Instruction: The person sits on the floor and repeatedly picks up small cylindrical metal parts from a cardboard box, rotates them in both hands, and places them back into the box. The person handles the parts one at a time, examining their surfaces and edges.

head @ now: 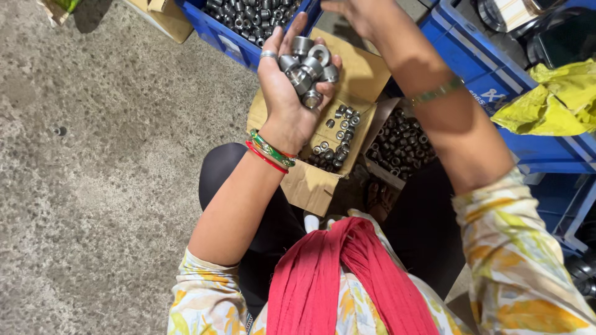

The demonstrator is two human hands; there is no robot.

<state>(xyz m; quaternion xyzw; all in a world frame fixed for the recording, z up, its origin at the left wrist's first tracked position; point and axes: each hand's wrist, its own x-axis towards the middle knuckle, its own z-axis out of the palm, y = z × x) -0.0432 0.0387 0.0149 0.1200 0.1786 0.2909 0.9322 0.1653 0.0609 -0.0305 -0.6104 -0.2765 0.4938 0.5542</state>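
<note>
Left hand (287, 93) cupped palm-up, fingers curled round a heap of steel rings (307, 68). Right hand (355, 11) reaches toward twelve o'clock, cut by the frame edge; its grip I cannot tell. At six o'clock of the handful, a cardboard box (316, 186) holds plenty more rings; the blue crate (248, 25) at eleven o'clock looks well stocked. I'd judge the sorting mid-way.

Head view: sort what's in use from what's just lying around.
In use:
- left hand cupping metal rings
- right hand raised at top edge
- cardboard box of rings
- blue crate of rings

Lying about:
- yellow bag
- tan box
</note>
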